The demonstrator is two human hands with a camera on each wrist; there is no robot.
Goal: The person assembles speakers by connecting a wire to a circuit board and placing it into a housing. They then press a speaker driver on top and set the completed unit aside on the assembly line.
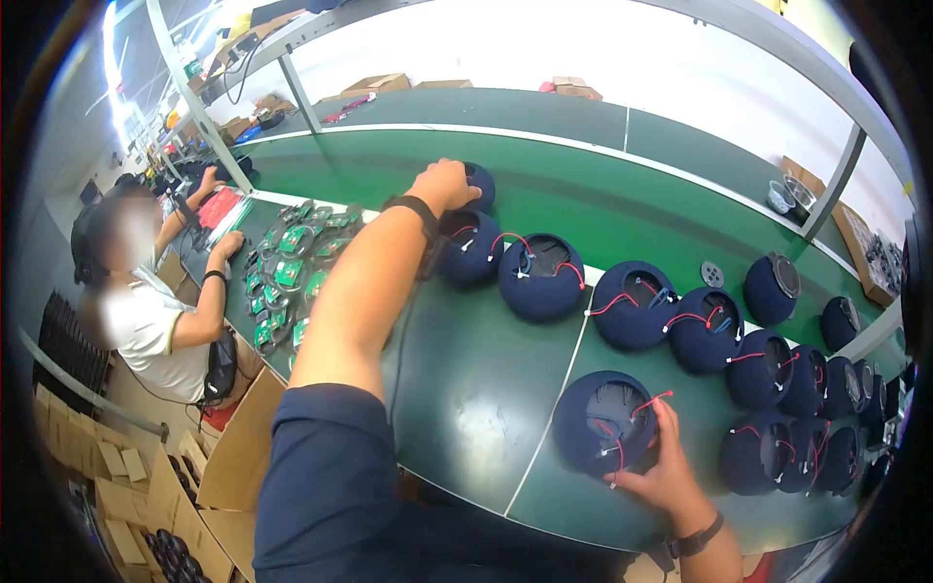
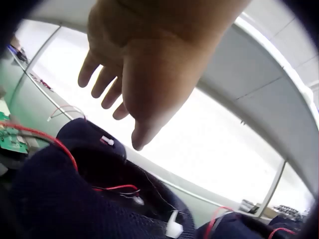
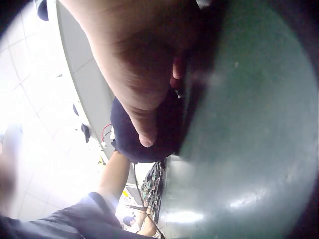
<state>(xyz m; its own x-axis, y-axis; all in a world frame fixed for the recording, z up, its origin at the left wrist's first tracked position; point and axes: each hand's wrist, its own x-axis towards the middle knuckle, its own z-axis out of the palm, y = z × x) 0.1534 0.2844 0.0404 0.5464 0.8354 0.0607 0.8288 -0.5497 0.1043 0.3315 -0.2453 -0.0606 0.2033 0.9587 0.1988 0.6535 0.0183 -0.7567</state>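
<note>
In the head view, my left hand (image 1: pixel 445 187) reaches to a dark blue fabric-covered ball (image 1: pixel 480 183) at the far end of the row. The left wrist view shows that hand's fingers (image 2: pixel 103 82) apart and loosely extended above the balls. My right hand (image 1: pixel 671 476) grips the right side of another such ball (image 1: pixel 575 437) near the table's front, its open face up with red wires and white connectors. In the right wrist view, the thumb (image 3: pixel 143 130) lies along the ball's dark fabric (image 3: pixel 130 144); the other fingers are mostly hidden.
More balls with red wires, such as one (image 1: pixel 523 301), stand in rows toward the right. Green circuit boards (image 1: pixel 289 272) lie piled at left. A black disc (image 1: pixel 711 273) rests behind the row. Another person (image 1: pixel 160 316) works at left; a metal frame (image 1: pixel 846 185) spans the table.
</note>
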